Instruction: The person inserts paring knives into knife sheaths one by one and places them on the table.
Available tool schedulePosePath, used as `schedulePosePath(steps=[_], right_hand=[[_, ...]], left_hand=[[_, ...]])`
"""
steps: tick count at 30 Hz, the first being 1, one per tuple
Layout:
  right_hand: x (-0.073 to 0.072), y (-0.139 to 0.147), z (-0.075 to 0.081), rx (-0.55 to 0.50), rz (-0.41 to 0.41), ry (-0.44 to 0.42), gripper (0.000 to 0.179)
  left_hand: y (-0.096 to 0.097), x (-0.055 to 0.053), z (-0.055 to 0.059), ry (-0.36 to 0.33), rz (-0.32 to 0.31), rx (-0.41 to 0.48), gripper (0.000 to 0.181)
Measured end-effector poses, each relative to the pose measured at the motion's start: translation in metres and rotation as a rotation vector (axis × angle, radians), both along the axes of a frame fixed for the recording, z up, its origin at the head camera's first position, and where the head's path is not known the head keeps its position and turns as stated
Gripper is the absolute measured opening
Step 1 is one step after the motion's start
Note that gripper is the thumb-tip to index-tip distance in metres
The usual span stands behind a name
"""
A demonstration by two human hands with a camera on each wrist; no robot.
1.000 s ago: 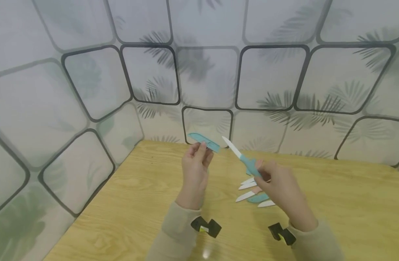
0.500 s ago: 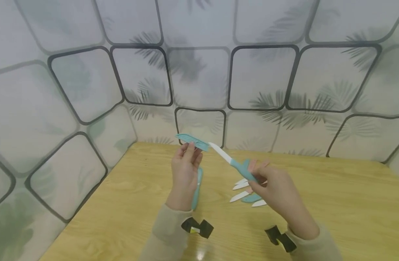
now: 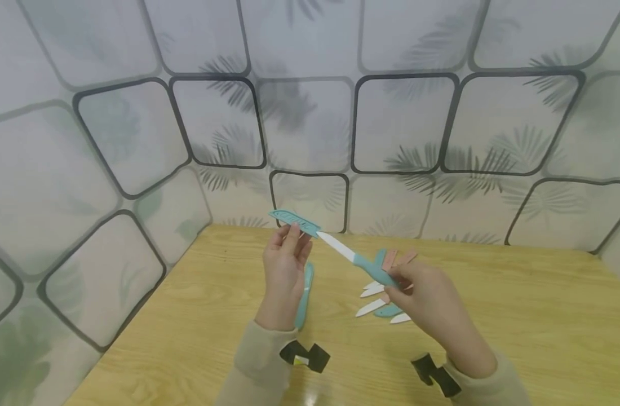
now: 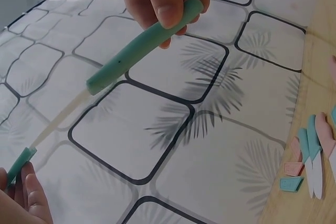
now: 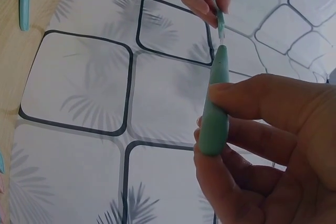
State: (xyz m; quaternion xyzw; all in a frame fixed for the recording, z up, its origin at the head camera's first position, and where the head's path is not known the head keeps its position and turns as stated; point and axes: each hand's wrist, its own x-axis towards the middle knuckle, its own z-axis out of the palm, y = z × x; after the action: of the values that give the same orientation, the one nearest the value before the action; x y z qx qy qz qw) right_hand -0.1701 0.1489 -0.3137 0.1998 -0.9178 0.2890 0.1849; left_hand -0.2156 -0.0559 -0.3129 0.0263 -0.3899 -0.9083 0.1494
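My left hand [image 3: 284, 276] pinches a teal knife sheath [image 3: 296, 221] above the table, its mouth facing right. In my right hand [image 3: 434, 293] is a paring knife [image 3: 376, 273] with a white blade and a teal handle, gripped between thumb and fingers. The blade points up and left, and its tip is at the sheath's mouth; whether it has entered cannot be told. Most of the blade still shows in the left wrist view, between the teal handle [image 4: 142, 51] and the sheath [image 4: 22, 166]. From the right wrist view, the handle [image 5: 215, 114] lines up with the sheath.
On the wooden table [image 3: 188, 316], another teal knife in its sheath [image 3: 304, 299] lies beside my left wrist. Several bare white-bladed knives [image 3: 371, 306] with pink or teal handles lie partly behind my right hand, near small pink and teal sheaths [image 4: 292, 184]. A patterned wall covering [image 3: 310, 124] stands behind.
The knife has moved left and slightly down, closing the gap between its tip and the sheath's mouth. The view shifted, so the sheathed knife beside my left wrist now shows.
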Motion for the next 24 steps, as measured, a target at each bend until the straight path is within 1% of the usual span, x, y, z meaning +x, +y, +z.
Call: schedulePosePath(steps=[4, 8, 14, 19, 24], right_hand=[[0.0012, 0.0004, 0.001, 0.015, -0.005, 0.036, 0.017], [0.0025, 0.0014, 0.002, 0.04, -0.023, 0.06, 0.017], [0.0046, 0.0016, 0.0044, 0.067, -0.052, 0.058, 0.018], [0.0051, 0.0022, 0.0041, 0.072, -0.056, 0.066, 0.017], [0.0053, 0.0033, 0.0035, 0.076, -0.05, 0.076, 0.016]], left_hand=[[0.0002, 0.0005, 0.0, -0.003, 0.013, -0.005, 0.005], [0.0006, 0.0007, -0.0005, -0.009, 0.009, -0.015, 0.005], [0.0019, 0.0005, -0.0015, 0.005, 0.015, -0.03, 0.006], [0.0033, -0.0002, -0.0026, 0.032, 0.027, -0.039, 0.009], [0.0041, -0.0007, -0.0037, 0.037, 0.029, -0.042, 0.012]])
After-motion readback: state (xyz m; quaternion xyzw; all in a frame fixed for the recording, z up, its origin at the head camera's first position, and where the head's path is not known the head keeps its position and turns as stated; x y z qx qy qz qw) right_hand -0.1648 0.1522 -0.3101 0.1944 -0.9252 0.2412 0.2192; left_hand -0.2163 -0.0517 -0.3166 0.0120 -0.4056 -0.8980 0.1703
